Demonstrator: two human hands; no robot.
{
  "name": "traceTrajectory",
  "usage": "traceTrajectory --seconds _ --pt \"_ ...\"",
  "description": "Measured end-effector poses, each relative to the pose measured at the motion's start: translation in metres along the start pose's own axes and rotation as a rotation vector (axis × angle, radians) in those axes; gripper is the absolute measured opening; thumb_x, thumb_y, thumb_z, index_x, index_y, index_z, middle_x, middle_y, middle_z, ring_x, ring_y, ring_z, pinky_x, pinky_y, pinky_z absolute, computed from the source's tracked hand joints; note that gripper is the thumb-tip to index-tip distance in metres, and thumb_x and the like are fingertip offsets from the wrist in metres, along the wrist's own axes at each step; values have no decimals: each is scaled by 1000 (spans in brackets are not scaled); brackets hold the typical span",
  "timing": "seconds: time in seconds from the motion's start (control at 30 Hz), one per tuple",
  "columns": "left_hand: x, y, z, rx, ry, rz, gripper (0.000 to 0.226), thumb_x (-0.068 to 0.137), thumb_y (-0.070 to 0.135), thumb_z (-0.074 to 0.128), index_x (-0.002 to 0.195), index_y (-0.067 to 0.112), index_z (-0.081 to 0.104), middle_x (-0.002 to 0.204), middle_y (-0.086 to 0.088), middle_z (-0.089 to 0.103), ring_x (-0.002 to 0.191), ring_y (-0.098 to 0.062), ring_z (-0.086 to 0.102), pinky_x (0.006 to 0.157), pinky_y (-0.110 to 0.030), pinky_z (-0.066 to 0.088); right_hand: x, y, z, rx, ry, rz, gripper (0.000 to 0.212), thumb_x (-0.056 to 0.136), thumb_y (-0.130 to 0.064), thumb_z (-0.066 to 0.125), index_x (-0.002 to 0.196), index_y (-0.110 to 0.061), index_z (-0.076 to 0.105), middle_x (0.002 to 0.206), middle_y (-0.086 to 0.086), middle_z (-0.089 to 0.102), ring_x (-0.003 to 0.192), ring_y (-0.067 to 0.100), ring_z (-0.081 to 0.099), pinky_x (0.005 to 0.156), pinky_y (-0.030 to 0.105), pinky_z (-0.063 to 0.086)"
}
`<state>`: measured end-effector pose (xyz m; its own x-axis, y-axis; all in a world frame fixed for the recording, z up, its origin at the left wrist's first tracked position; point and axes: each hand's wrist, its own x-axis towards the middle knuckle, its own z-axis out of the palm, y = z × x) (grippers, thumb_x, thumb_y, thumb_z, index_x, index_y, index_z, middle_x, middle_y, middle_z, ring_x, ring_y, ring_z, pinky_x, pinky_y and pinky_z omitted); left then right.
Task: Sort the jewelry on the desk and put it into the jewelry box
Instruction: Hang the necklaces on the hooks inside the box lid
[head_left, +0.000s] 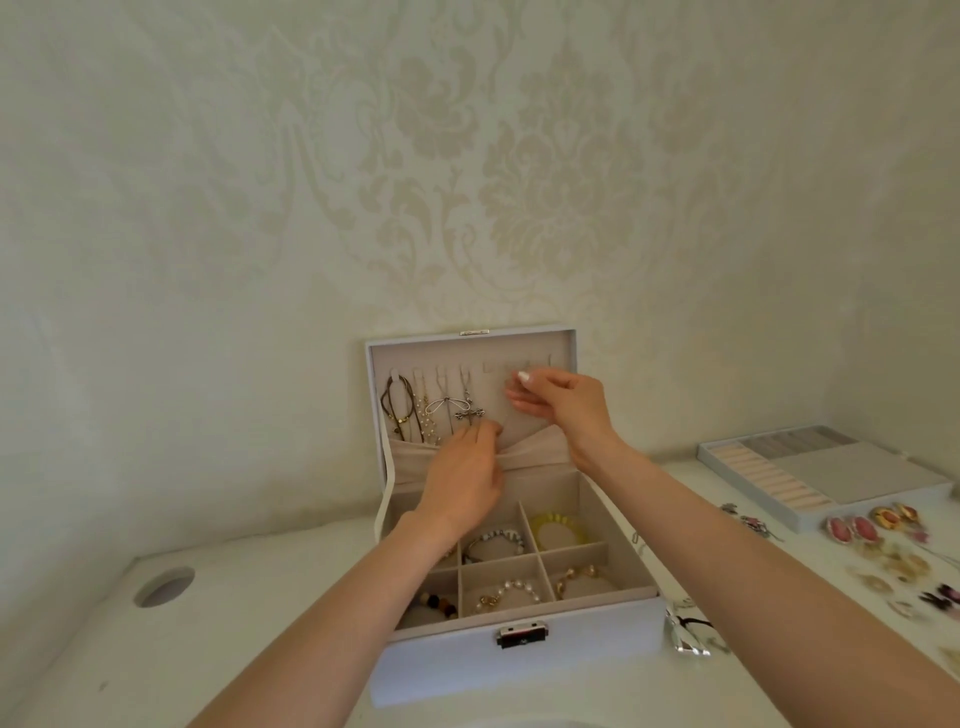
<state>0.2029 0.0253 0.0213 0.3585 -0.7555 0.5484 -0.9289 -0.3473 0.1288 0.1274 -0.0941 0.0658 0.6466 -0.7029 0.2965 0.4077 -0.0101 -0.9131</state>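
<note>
The jewelry box (519, 660) stands open in the middle of the surface (234, 649), and by the look of it the sorting is well under way but not finished. Four necklaces (441, 405) hang from the left hooks inside the raised lid (569, 345), their lower ends tucked behind the gathered pocket (540, 449). The hooks to their right (540, 362) look bare. In the compartments below lie bracelets, among them a yellow one (558, 525) and a pearl one (511, 590). Both hands are up at the lid's lining. The right hand (566, 402) is just below the bare hooks, forefinger and thumb drawn close as if pinching something fine. Whether a chain runs between them is too thin to tell. The left hand (462, 478) reaches over the compartments, its curled fingertips at the pocket's top edge just beside the cross pendant (470, 413). I cannot tell whether it holds anything. This looks like a fifth necklace being hung. Much remains outside the box: a silvery pendant on a dark cord (688, 631) lies just beside its right wall. Farther right a scatter of earrings (857, 527) lies near a separate ring tray (831, 467).
</note>
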Motion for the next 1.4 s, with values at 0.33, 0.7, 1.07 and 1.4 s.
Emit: traceTrajectory --seconds 0.33,0.7,1.07,1.4 --pt "1 -2 0 30 -54 -44 35 88 18 48 122 15 43 123 1 53 114 -17 51 92 -34 33 3 29 -4 -1147 -232 -280 15 85 -15 59 88 -11 73 89 9 72 88 24 64 80 36 49" --pt "-3 -1 -4 -93 -17 -43 41 87 9 54 126 11 44 127 -5 45 107 -22 53 89 -32 44 -4 20 -7 -1241 -298 -294 32 79 -11 54 111 -12 53 107 10 64 101 29 59 85 33 46" --pt "-6 13 -4 -82 46 28 36 88 15 51 124 17 48 126 1 46 122 -16 37 101 -27 28 -19 19 -27 -1091 -156 -519 19 81 -7 54 93 -12 66 92 0 66 89 14 52 79 22 37" --pt "-2 64 20 -319 -56 115 26 89 11 52 115 13 55 116 -2 52 108 -15 51 90 -26 39 -32 10 -100 -1213 -54 -257 17 83 -8 59 84 -23 67 83 -8 64 76 10 56 71 26 44"
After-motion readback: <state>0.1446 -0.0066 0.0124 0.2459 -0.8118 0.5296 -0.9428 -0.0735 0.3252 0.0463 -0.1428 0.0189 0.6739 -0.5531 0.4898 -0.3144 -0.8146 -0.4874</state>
